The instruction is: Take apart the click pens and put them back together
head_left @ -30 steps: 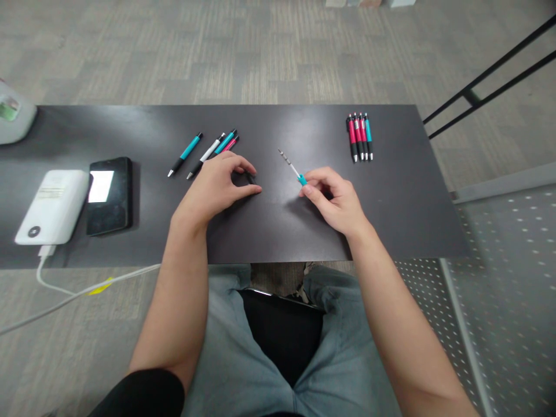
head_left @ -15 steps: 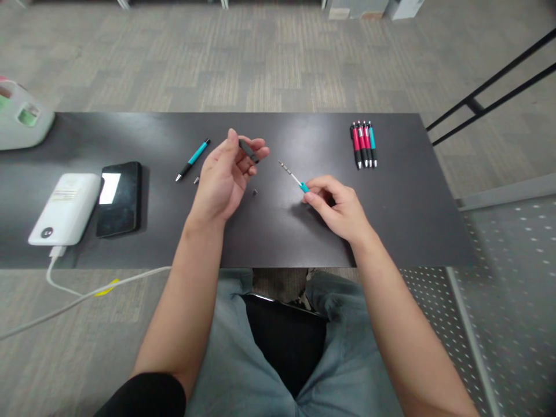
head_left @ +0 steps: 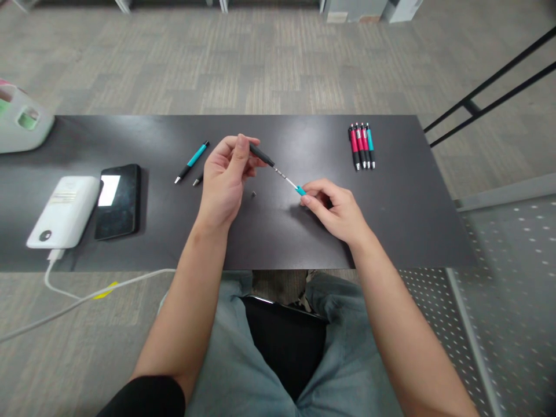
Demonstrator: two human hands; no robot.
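Fingers, step in hand: fitting the dark grip (head_left: 263, 155) over the refill (head_left: 290, 180) probably goes best with both on one straight line, a light push and no sideways bend.
Far left of the fingers: a white power bank (head_left: 65, 202) and a black phone (head_left: 118, 214) on the counter (head_left: 273, 243).
Just left of the left fingers (head_left: 240, 153): a blue pen (head_left: 192, 162), and a dark pen (head_left: 198, 180) mostly hidden.
Left fingers: thumb and fingertips pinched together on the dark grip, its free end slanting down toward the right.
Nearer the wearer than the left fingers: a small metal piece (head_left: 254, 193), loose on the counter.
Between the fingers: the refill, its tip at the grip's end; whether it sits inside is too small to tell.
Right fingers (head_left: 324, 186): thumb and forefinger clamped on the blue barrel (head_left: 300, 190), the refill jutting from it.
Right of the right fingers, well apart: a row of four pens (head_left: 361, 145), three red, one blue.
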